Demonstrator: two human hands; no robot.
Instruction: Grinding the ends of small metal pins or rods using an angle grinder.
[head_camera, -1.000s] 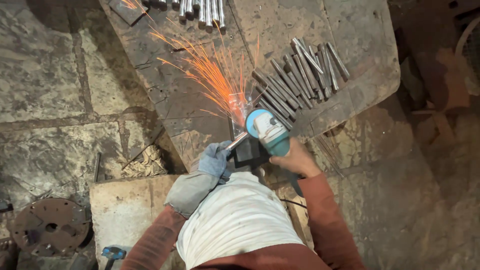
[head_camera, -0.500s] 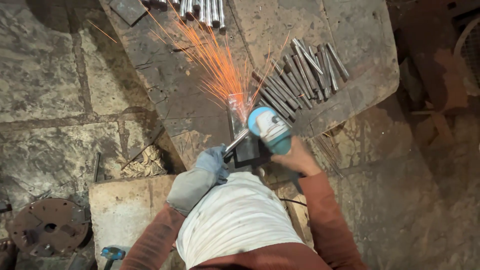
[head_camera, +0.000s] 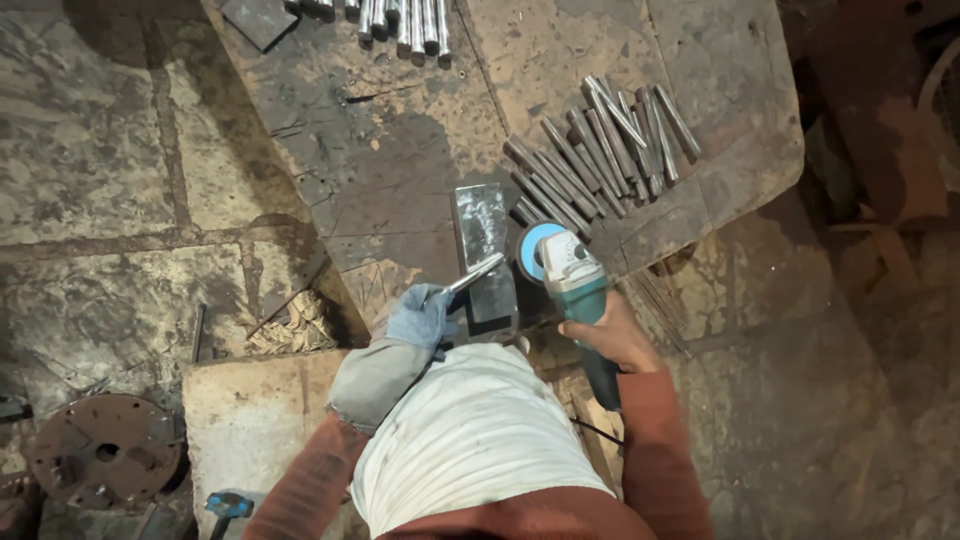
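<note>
The left hand (head_camera: 420, 315) wears a thick glove. Its fingers are clamped on one end of a short metal rod (head_camera: 472, 277). The far end of the rod rests on a flat steel block (head_camera: 485, 250) just past the fingertips. The right hand (head_camera: 610, 335) is bare. Its fingers are wrapped tight round the body of a blue-green grinder (head_camera: 572, 285), and the round disc (head_camera: 532, 250) sits just beside the rod's far end. No sparks show, so the disc looks to be off the rod.

What could go wrong? The rod is thin and held at one end only. If the disc bites it hard, the rod could jump or spin out of the gloved fingers. The disc is also close to those fingers, so a slip could reach the glove. The right hand has no glove, and hot bits could sting it. I think the rod end will be hot too.

The rod is short, straight, grey and shiny. It lies tilted, pointing up and away from the gloved fingers. More rods like it lie in a pile (head_camera: 600, 150) on the bench (head_camera: 400, 150), well beyond the grinder. Another row of rods (head_camera: 400, 20) lies at the far edge of the bench.
</note>
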